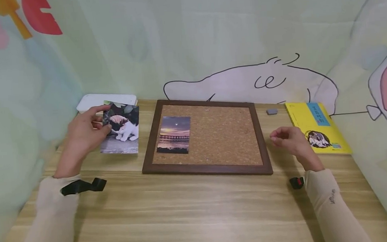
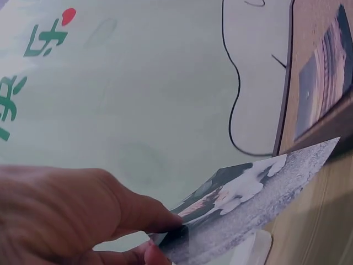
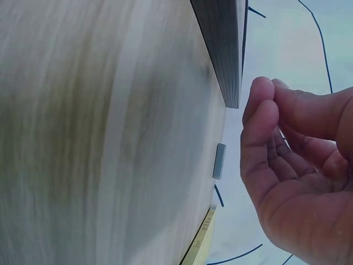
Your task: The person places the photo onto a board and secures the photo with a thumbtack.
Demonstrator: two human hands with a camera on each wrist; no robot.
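Observation:
My left hand (image 1: 87, 130) pinches a photo print (image 1: 122, 135) of a calico cat by its left edge, thumb in front. The print is held up over the left side of the table, left of a brown-framed corkboard (image 1: 224, 133). In the left wrist view the cat print (image 2: 237, 193) bows slightly under the thumb. A sunset photo (image 1: 173, 137) lies on the board's left part, a small pin (image 1: 176, 124) near its top. Beyond the board's right edge hovers my right hand (image 1: 290, 140), fingers curled, thumb and fingertips together; nothing shows between them in the right wrist view.
A white flat case (image 1: 107, 99) lies behind the left hand at the back. At the right, a small grey block (image 1: 272, 111) sits near a yellow book (image 1: 336, 133). Printed fabric (image 1: 188, 42) hangs around the back and sides of the wooden table (image 1: 199, 210).

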